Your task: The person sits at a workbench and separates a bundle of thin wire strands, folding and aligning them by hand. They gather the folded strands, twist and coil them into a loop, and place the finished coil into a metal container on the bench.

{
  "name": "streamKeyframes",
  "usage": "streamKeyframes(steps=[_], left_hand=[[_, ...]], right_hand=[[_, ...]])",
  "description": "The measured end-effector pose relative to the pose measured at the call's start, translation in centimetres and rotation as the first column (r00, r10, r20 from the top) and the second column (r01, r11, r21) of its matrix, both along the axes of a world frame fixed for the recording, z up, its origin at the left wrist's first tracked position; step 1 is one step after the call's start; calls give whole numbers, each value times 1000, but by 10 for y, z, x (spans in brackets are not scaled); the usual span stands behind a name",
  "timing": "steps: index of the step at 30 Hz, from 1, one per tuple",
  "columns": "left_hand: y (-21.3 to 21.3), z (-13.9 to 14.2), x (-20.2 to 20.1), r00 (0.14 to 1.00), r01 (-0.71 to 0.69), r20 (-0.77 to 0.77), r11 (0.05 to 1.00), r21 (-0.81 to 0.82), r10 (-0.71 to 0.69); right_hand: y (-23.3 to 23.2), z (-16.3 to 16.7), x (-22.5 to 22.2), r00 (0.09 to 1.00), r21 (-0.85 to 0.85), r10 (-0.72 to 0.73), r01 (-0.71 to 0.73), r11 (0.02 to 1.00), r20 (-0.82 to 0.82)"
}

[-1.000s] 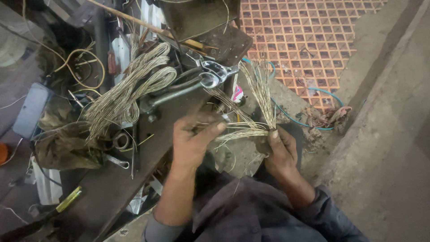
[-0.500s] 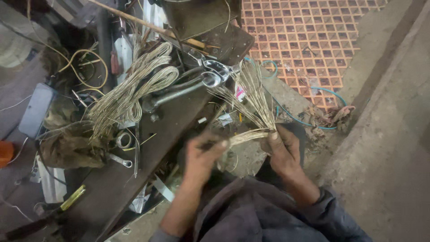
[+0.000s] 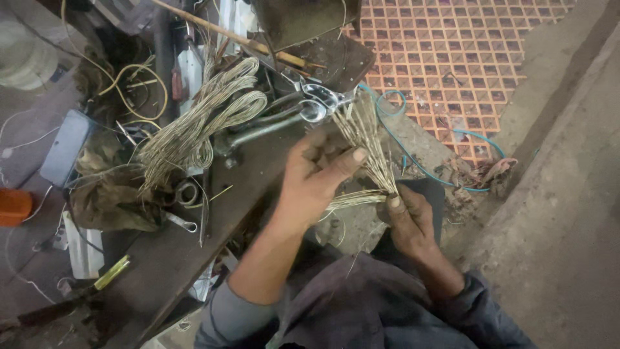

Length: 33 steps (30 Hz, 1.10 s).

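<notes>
My right hand (image 3: 408, 220) is closed around the base of a bunch of thin pale wire strands (image 3: 365, 134) that fan upward and bend to the left at the grip. My left hand (image 3: 315, 173) reaches in from the left, its thumb and fingers pinching some of the strands just above the bend. Both hands are over the edge of a dark, cluttered workbench (image 3: 161, 258). A large coil of the same pale wire (image 3: 200, 123) lies on the bench to the left of my hands.
Metal pliers (image 3: 303, 113) and a steel bar lie on the bench near the strands. A wooden stick (image 3: 239, 39), a crumpled cloth (image 3: 110, 197), a yellow-handled tool (image 3: 113, 271) and an orange object (image 3: 13, 205) are around. Tiled floor (image 3: 465, 58) with a blue cable (image 3: 413, 161) lies beyond.
My left hand dropped lower along the strands, then rose again and now pinches them higher up. My right hand keeps its grip on the bunch.
</notes>
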State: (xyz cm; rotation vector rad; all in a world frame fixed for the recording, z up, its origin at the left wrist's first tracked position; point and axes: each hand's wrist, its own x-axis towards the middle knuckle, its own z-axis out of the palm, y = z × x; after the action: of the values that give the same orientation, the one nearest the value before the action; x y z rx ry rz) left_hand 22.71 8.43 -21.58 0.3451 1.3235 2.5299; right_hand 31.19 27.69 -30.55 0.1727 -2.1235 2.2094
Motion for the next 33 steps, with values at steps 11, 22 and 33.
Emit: streamKeyframes(steps=[11,22,33], left_hand=[[18,-27,7,987,-156,-32,987,-26,155],[26,-20,9,993,-84,90,996,28,81],[24,-20,10,991,-75,114,997,7,74]], right_hand=[[4,-13,4,983,-208,-129,155,966,132],[9,-24,2,995,-403,-75,95,910,65],[8,-21,4,995,-408,-59,88,909,84]])
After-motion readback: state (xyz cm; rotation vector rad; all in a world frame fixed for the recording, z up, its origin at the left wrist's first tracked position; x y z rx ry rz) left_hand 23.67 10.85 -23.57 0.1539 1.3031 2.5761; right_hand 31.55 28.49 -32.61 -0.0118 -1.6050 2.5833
